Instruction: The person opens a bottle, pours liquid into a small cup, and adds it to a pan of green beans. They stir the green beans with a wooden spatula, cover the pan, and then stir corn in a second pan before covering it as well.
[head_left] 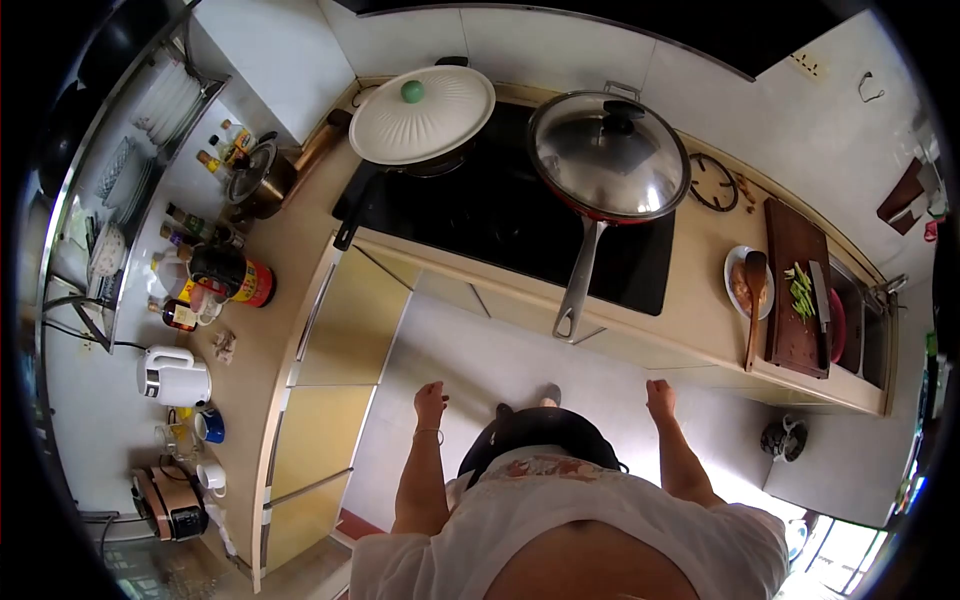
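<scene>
My left hand [430, 403] hangs in the air over the floor, its fingers curled in and nothing showing in them. A thin bracelet [430, 431] circles that wrist. On the other side, my right hand [661, 398] is also loosely closed, apart from the counter edge, with no object visible in it. Ahead of both hands, a wok [580, 270] with a shiny metal lid [610, 150] sits on the black cooktop [490, 225], its handle pointing toward me. A second pan, under a cream ribbed lid [425, 125] with a green knob, stands at the back left.
At right are a plate of food [738, 280], a wooden spatula [755, 290], and a cutting board [785, 345] with chopped greens [801, 295] and a knife [820, 290], beside the sink [868, 335]. Bottles [240, 275], a white kettle [175, 377] and cups [209, 427] line the left counter.
</scene>
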